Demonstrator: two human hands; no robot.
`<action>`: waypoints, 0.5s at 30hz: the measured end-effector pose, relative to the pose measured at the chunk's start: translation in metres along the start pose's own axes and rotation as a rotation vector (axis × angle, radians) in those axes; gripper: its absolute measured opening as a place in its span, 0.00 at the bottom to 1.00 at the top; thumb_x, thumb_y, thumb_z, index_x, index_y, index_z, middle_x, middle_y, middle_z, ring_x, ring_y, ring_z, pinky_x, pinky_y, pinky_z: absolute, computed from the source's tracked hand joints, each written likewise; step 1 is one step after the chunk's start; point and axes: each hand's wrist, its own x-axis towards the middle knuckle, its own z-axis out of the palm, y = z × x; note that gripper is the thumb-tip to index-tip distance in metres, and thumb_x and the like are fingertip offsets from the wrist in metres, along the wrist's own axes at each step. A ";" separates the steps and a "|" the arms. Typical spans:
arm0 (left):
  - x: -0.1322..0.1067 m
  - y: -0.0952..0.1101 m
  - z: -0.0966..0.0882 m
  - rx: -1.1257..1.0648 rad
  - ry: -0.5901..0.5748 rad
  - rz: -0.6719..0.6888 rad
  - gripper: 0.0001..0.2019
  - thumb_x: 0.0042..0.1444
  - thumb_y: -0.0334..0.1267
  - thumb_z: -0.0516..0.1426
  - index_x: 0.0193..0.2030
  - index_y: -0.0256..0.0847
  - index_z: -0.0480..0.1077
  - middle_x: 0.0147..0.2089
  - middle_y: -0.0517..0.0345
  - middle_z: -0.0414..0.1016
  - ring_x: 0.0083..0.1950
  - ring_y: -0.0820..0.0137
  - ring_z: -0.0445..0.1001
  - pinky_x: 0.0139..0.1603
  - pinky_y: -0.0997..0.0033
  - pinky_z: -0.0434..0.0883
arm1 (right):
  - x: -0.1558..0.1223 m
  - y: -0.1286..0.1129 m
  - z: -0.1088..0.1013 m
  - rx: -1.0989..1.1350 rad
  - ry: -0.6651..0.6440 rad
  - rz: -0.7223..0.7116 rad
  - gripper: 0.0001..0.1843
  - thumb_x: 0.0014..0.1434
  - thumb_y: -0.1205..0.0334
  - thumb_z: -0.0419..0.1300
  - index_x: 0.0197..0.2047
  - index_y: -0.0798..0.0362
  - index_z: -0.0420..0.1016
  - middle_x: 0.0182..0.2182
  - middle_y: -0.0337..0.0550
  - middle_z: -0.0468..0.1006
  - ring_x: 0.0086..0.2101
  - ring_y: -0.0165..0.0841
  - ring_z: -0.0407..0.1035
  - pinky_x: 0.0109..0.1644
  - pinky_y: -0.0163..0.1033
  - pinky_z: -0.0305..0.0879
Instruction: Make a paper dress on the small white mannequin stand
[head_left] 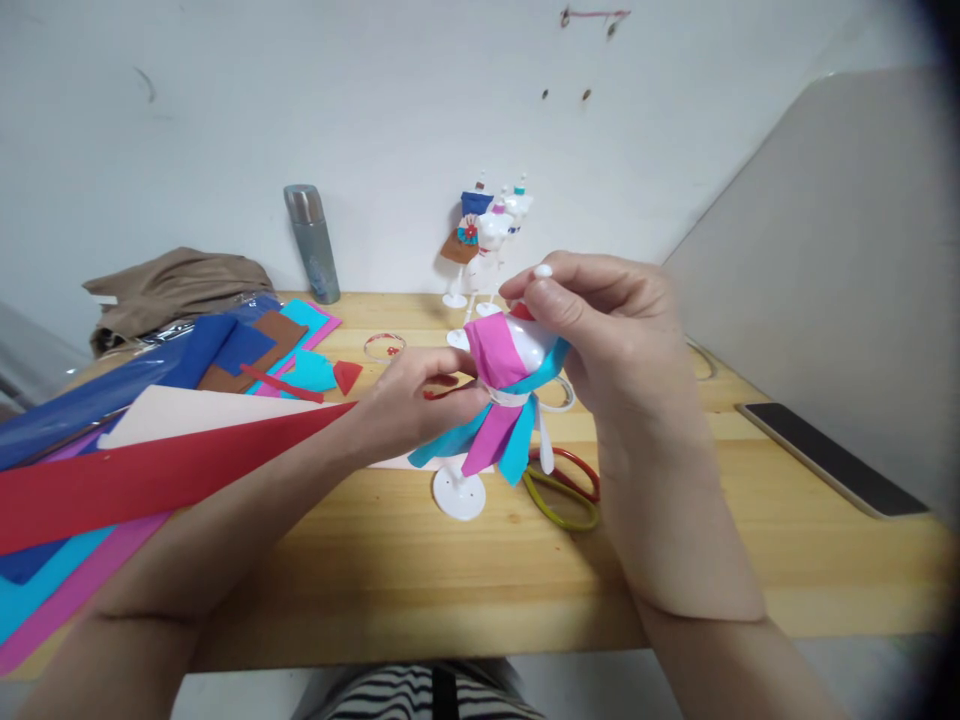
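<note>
A small white mannequin [531,345] on a round base [459,495] is tilted in front of me, dressed in pink and blue strips with a white tie around its waist. My right hand [600,310] pinches its neck, where a bit of red shows. At the waist, my left hand [427,395] has thumb and fingers closed on the mannequin's side; part of the grip is hidden. Scissors [562,525] with red and yellow-green handles lie behind the base.
Coloured sheets [150,470] and scraps [311,370] cover the table's left side. Several more mannequins [491,230] stand at the back by the wall. A thermos [313,245], a brown cloth [180,285] and a phone [832,455] are around the edges.
</note>
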 end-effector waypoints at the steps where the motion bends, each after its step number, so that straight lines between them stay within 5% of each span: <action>1: -0.001 0.002 0.001 0.010 0.007 -0.006 0.14 0.57 0.42 0.61 0.44 0.34 0.79 0.42 0.49 0.83 0.46 0.61 0.80 0.47 0.61 0.77 | 0.000 0.000 0.001 0.007 0.000 -0.002 0.08 0.51 0.55 0.74 0.25 0.44 0.82 0.24 0.36 0.76 0.27 0.28 0.67 0.29 0.36 0.62; 15: -0.005 0.012 -0.002 0.271 0.034 0.166 0.13 0.57 0.42 0.58 0.41 0.37 0.79 0.42 0.54 0.83 0.47 0.62 0.78 0.50 0.62 0.74 | -0.002 -0.001 0.002 -0.008 -0.020 -0.009 0.10 0.53 0.56 0.72 0.24 0.47 0.80 0.23 0.35 0.72 0.27 0.28 0.65 0.29 0.36 0.59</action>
